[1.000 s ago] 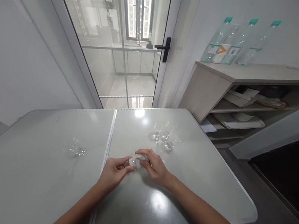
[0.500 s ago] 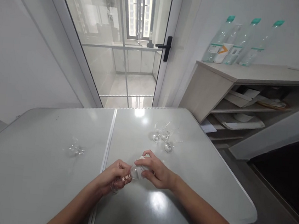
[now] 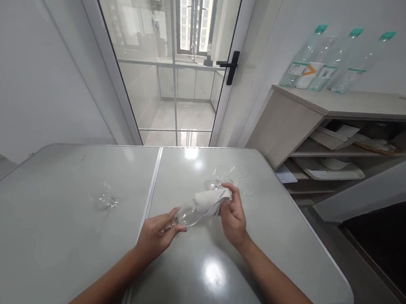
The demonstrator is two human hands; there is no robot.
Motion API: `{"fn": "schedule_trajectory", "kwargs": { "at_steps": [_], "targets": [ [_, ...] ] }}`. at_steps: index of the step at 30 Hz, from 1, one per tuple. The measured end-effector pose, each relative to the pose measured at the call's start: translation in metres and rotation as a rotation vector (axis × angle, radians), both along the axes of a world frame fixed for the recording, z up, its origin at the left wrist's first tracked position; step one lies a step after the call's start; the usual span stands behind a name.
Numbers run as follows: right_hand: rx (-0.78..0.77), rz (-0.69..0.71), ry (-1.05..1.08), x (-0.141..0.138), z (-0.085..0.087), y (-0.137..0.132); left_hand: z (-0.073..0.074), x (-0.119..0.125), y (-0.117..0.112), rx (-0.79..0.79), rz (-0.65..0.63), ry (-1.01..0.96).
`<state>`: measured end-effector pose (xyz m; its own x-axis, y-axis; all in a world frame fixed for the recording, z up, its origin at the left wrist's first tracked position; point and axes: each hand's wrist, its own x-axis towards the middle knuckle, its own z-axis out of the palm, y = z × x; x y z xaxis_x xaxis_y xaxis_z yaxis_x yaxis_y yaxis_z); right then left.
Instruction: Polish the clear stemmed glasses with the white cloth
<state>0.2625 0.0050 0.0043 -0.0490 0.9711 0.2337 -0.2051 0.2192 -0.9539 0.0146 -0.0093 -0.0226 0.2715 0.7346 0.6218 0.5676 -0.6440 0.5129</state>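
My left hand [image 3: 161,231] is closed around the stem end of a clear wine glass [image 3: 187,216], which lies tilted with its bowl toward the right. A white cloth or paper [image 3: 209,201], I cannot tell which, reaches to the mouth of the glass. My right hand [image 3: 233,214] pinches the far end of that white piece. Beyond the right hand, several clear stemmed glasses [image 3: 221,174] stand close together, partly hidden by the fingers. Off to the left, another clear glass [image 3: 107,202] rests on the table.
The pale table [image 3: 70,244] has a metal seam [image 3: 154,176] running across it. A cabinet [image 3: 293,118] at the right bears several plastic bottles [image 3: 301,61], with trays and papers on its shelves. A glass door [image 3: 181,82] with a black handle [image 3: 231,67] stands behind the table.
My right hand has moved right and away from the glass, drawing the white piece out longer. My left hand has shifted slightly, and more of the glass bowl shows.
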Motion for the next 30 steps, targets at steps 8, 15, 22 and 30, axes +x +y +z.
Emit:
{"fn": "schedule_trajectory", "kwargs": {
  "at_steps": [8, 15, 22, 30],
  "targets": [
    [0.186, 0.291, -0.183, -0.001, 0.006, 0.001, 0.008, -0.01, 0.008, 0.258, -0.029, 0.19],
    [0.071, 0.503, -0.235, -0.005, 0.014, 0.003, 0.012, -0.014, 0.005, 0.345, -0.227, 0.357],
    [-0.332, 0.507, -0.151, -0.015, 0.001, 0.005, 0.016, -0.013, 0.006, 0.44, -0.168, 0.416],
    [-0.301, 0.352, -0.142, -0.022, -0.002, 0.004, 0.012, -0.01, 0.008, 0.317, -0.054, 0.324]
  ]
}}
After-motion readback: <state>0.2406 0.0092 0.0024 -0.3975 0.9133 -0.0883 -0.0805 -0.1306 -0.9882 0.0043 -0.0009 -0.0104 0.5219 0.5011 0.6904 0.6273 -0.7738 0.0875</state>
